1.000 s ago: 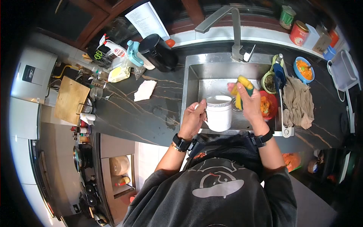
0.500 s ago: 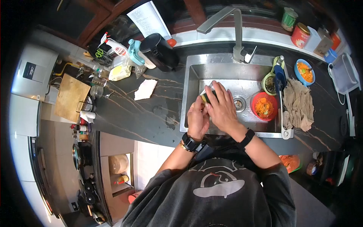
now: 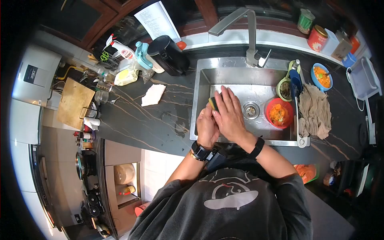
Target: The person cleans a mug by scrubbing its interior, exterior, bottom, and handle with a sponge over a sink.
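Note:
Over the near left part of the sink, my two hands meet around a sponge, of which a dark side and a yellow edge show. My right hand lies over it with long, nearly straight fingers, pressing it from the right. Curled below and to the left, my left hand has its fingers closed against the right palm. Whatever lies inside its grip is hidden. A small pale patch peeks out by the right fingertips, too small to name.
A red bowl of orange scraps and a green strainer sit in the sink's right side, near the drain. The faucet arches behind. Right of the basin are a brown cloth and a blue bowl.
Both hands have shifted slightly left and nearer to me, the sponge moving with them. More of its dark and yellow edge shows beside the right fingers.

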A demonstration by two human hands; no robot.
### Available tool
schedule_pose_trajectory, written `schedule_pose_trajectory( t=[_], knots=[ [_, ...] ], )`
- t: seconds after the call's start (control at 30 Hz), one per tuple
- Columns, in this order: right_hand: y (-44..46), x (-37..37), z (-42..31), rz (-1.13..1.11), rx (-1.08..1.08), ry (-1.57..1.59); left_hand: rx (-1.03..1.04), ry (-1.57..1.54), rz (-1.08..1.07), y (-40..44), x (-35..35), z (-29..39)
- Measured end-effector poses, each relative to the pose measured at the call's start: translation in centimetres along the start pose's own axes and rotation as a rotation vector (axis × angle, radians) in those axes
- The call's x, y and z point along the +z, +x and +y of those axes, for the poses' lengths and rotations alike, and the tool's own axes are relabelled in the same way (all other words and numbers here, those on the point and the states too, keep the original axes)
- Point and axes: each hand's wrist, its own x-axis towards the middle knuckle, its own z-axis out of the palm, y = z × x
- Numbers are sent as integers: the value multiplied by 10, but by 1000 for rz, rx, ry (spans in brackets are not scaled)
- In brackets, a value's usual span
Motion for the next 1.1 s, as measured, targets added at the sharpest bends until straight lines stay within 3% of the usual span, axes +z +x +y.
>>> schedule_pose_trajectory(
  t=[0.07, 0.17, 0.23, 0.37, 0.43, 0.53, 0.63, 0.77, 0.83, 0.9, 0.93, 0.97, 1.03, 1.1],
  knots=[
    [2, 1, 1, -27, -36, -35, 17, 32, -20, -2, 1, 1],
    [18, 11, 31, 28, 119, 234, 44, 92, -71, -5, -10, 0],
    [32, 5, 57, -497, 843, 798, 64, 90, -105, -8, -17, -5],
    [17, -3, 48, -441, 815, 727, 73, 80, -125, -7, -23, -5],
    [4, 4, 18, -5, 437, 424, 67, 46, -148, 2, -25, -4],
    [-7, 5, -8, 2, 112, 138, 103, 24, -128, 2, -12, 4],
    [-6, 2, -14, -56, 59, 83, 18, -2, 8, -11, 13, 16],
    [6, 2, -2, 38, 100, 126, 74, 34, -166, 5, -22, 9],
    [13, 5, 13, -26, 612, 545, 75, 70, -116, -9, -12, 12],
    [13, 16, 54, -256, 844, 969, 69, 56, -102, -15, -10, 11],
    [7, 14, 58, -268, 923, 1260, 48, 37, -109, -16, -9, 12],
    [4, 13, 60, -267, 925, 1258, 46, 36, -110, -15, -10, 12],
    [5, 4, 54, -135, 988, 1704, 34, 38, -124, -11, -15, 10],
    [0, 14, 62, -73, 1026, 1809, 29, 1, -126, -7, -13, 9]
  ],
)
